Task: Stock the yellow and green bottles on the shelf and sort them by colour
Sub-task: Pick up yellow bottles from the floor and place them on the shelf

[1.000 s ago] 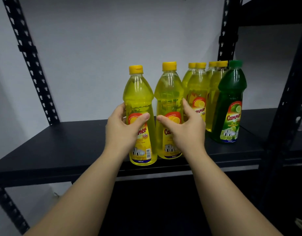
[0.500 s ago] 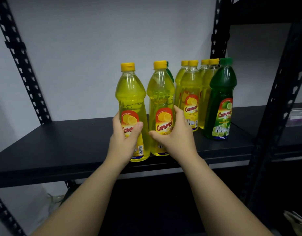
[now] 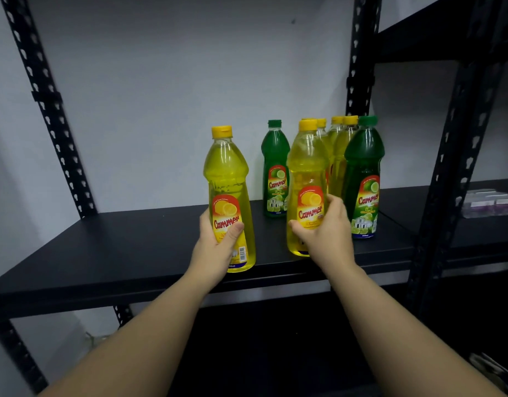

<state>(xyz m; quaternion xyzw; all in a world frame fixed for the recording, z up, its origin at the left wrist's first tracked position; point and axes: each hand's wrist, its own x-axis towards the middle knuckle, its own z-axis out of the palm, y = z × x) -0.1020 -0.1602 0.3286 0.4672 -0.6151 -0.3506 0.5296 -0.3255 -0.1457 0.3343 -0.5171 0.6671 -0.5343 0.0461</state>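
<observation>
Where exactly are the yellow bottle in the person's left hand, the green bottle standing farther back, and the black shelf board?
Yellow plastic bottle in left hand (image 3: 228,179): head view, clear upper body.
Rear green plastic bottle (image 3: 274,150): head view, shoulder.
Black metal shelf board (image 3: 118,242): head view, bare top.

Shelf (image 3: 118,247) left half open — bottle cluster (image 3: 340,156) blocks right.
</observation>
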